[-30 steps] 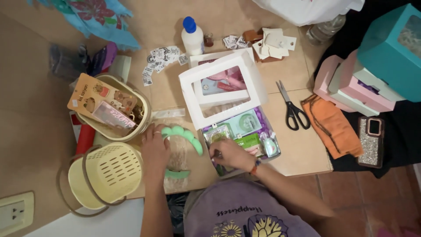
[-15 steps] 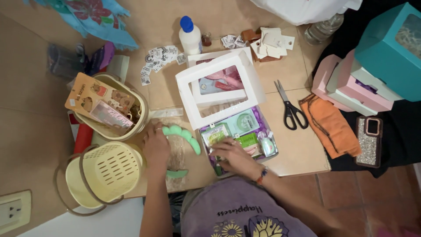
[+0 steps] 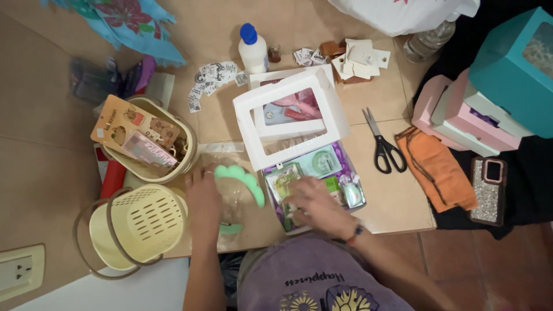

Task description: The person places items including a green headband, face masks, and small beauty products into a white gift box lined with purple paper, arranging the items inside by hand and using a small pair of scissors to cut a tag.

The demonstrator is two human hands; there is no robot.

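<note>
Filling a white window-lid gift box

Reaching with right hand (image 3: 314, 206) into the white gift box (image 3: 299, 144), fingers curled over small packets at its front edge; pinching or only pressing, cannot tell. Left hand (image 3: 203, 194) lying flat, fingers spread, on a clear bag with green trim (image 3: 241, 184) just left of the box. Black scissors (image 3: 382, 144) right of the box; cream perforated basket (image 3: 141, 226) farther left.

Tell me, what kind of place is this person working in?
Probably a home craft spot for packing gift boxes, set up on a low board over a tiled floor. A white window box is being filled with small items, with scissors, a glue bottle and stacked pastel boxes nearby.
</note>
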